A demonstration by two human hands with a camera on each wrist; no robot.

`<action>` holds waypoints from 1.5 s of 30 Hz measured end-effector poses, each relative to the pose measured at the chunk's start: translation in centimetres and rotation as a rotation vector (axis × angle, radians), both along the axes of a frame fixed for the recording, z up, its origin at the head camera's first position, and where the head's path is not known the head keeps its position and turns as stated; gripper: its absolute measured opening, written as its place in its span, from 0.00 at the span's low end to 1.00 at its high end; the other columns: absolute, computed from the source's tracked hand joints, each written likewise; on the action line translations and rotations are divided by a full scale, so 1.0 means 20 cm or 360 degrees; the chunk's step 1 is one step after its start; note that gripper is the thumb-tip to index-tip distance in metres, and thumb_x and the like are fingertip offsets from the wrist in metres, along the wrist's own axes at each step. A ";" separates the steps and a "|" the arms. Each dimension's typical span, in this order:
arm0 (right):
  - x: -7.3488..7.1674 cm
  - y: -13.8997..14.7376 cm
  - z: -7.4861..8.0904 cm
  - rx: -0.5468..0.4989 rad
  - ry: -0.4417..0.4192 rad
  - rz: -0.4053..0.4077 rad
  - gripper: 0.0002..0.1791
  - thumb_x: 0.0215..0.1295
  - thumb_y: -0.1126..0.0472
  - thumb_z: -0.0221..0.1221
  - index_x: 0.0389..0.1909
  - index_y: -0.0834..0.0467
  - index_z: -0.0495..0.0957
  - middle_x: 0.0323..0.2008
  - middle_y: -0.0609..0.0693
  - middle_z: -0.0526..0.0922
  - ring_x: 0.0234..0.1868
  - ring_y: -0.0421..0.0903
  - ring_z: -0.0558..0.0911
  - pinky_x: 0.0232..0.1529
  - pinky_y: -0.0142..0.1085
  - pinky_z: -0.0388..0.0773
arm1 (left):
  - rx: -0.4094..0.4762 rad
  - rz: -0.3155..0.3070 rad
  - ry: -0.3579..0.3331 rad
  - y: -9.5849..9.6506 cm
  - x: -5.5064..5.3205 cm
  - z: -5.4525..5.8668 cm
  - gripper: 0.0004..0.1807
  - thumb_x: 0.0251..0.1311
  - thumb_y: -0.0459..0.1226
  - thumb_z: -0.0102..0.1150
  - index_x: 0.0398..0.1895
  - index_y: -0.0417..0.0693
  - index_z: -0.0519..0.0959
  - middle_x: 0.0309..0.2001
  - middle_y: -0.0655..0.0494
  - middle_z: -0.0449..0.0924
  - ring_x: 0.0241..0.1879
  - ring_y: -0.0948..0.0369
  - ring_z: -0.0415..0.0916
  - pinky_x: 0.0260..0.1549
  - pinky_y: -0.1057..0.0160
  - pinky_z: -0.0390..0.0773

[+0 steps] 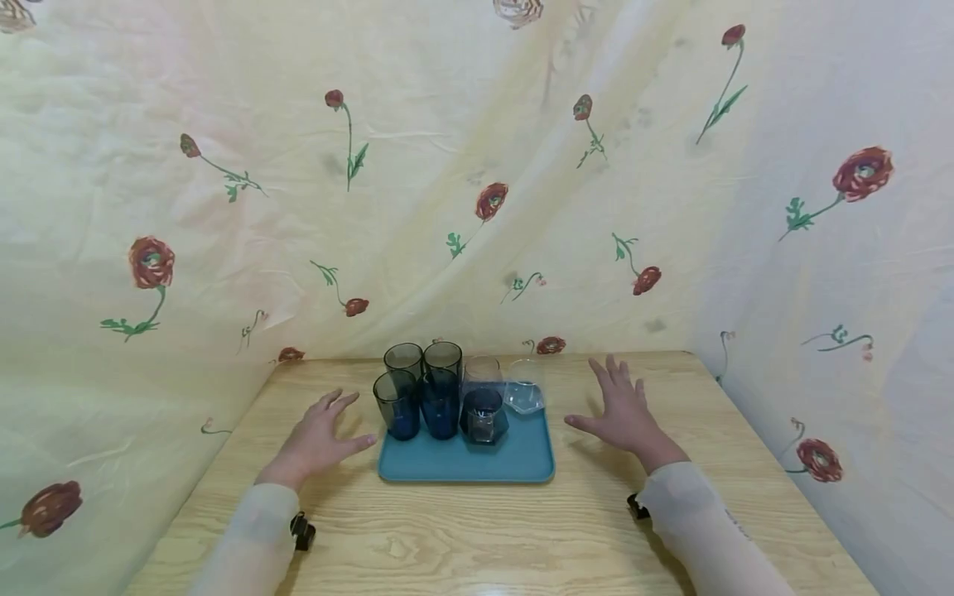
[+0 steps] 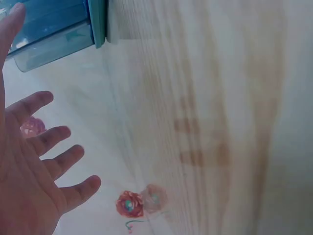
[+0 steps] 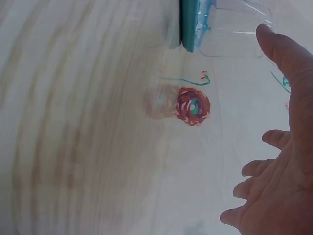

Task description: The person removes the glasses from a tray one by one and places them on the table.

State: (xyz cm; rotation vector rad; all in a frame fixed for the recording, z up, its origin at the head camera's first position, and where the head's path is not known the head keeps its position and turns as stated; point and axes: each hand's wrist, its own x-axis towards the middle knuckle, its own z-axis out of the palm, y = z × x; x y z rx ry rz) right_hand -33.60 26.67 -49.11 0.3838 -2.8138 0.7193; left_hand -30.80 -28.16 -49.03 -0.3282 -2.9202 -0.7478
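Note:
A blue tray point(image 1: 468, 465) lies on the table with several glasses on it. Tall dark tinted glasses point(image 1: 397, 406) fill its left half. To their right stand a dark, angular short glass point(image 1: 483, 416) and clear glasses point(image 1: 525, 389), one partly behind the dark one. Left of the tray is my left hand point(image 1: 319, 441), fingers spread, apart from the glasses and holding nothing. My right hand point(image 1: 624, 414) is on the tray's other side, its fingers spread too, with nothing in it. Both wrist views show an open palm near a tray edge point(image 2: 99, 22).
The wooden table point(image 1: 447, 538) runs up to a hanging cloth point(image 1: 417, 248) printed with red flowers, behind and along both sides. A black clip-like piece point(image 1: 301, 531) sits at the left wrist, and another point(image 1: 638, 506) at the right wrist.

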 end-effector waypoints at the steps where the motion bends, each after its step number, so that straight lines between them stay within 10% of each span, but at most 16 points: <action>1: 0.00 -0.01 0.00 -0.0019 -0.0004 0.0002 0.68 0.57 0.29 0.71 0.84 0.60 0.46 0.82 0.71 0.38 0.81 0.71 0.34 0.71 0.74 0.31 | 0.0010 0.0000 -0.0022 0.00 0.01 0.00 0.54 0.59 0.68 0.68 0.82 0.52 0.62 0.81 0.39 0.51 0.76 0.31 0.51 0.62 0.23 0.62; 28: -0.10 -0.23 0.00 -0.0554 -0.0175 0.0072 0.51 0.70 0.48 0.69 0.83 0.58 0.50 0.80 0.66 0.54 0.78 0.69 0.56 0.72 0.67 0.58 | 0.0430 -0.0219 -0.0314 0.19 0.20 -0.06 0.33 0.60 0.45 0.77 0.68 0.50 0.78 0.66 0.50 0.76 0.58 0.49 0.78 0.48 0.50 0.84; 45: -0.19 -0.35 0.00 -0.0693 -0.0214 0.0077 0.46 0.74 0.49 0.66 0.83 0.55 0.52 0.80 0.64 0.56 0.79 0.65 0.58 0.72 0.64 0.60 | 0.0297 -0.0271 -0.0104 0.25 0.24 -0.09 0.17 0.58 0.36 0.78 0.51 0.50 0.87 0.49 0.62 0.81 0.51 0.55 0.80 0.55 0.46 0.79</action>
